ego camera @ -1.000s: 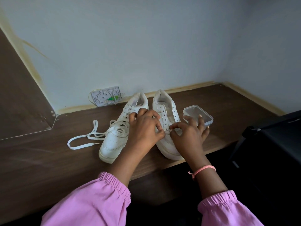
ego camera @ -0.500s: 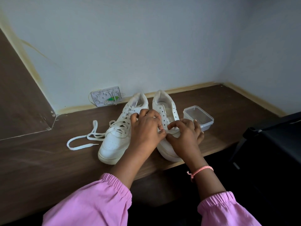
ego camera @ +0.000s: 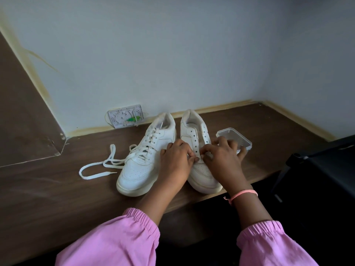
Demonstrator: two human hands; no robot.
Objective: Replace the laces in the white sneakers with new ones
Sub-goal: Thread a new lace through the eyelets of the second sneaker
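We are pinching a lace (ego camera: 199, 160) at the lowest eyelets of the right sneaker (ego camera: 201, 169), left hand (ego camera: 175, 160) and right hand (ego camera: 221, 160) having drawn closer together over the last second, so threading is likely just starting there. Left of our grip the other sneaker (ego camera: 142, 166) is sitting laced on the counter (ego camera: 48, 189), a loose lace (ego camera: 99, 167) trailing beyond it. Just right of our grip a clear plastic box (ego camera: 238, 138) is crowding the right hand's knuckles.
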